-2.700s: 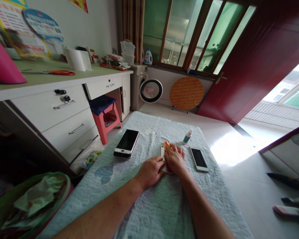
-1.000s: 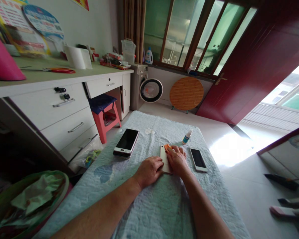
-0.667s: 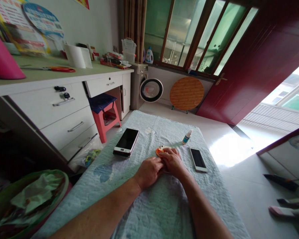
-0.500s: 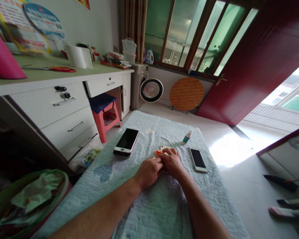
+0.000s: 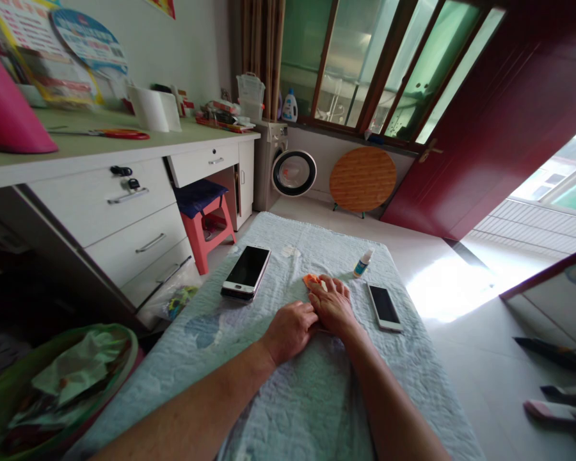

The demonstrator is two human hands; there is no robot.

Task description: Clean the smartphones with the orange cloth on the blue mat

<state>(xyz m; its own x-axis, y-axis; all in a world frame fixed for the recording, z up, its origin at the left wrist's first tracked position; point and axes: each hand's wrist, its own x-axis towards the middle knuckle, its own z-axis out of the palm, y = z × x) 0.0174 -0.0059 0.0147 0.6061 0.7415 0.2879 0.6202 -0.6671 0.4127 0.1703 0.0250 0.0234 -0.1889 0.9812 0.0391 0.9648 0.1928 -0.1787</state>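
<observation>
On the cloth-covered table, my left hand (image 5: pixel 290 330) is closed at the near left side of a phone that lies almost wholly hidden under both hands. My right hand (image 5: pixel 333 304) presses an orange cloth (image 5: pixel 310 280) over the phone's far end, its fingers bent forward and touching the left hand. To the left lies a stack of phones, the top one a white-framed phone (image 5: pixel 248 267) with a dark screen. A small spray bottle (image 5: pixel 363 264) stands beyond my right hand, and another white phone (image 5: pixel 384 307) lies to its right.
A quilted pale cover (image 5: pixel 288 397) drapes the table. At lower left stands a green bin (image 5: pixel 129 358) with crumpled paper inside. A red stool (image 5: pixel 201 240) and a white desk (image 5: pixel 129 192) are on the left; a washing machine (image 5: pixel 267 166) with its door open is behind.
My right hand has slid forward with the orange cloth, covering the phone's far end, which showed before. The left hand has stayed nearly in place. The view has shifted slightly.
</observation>
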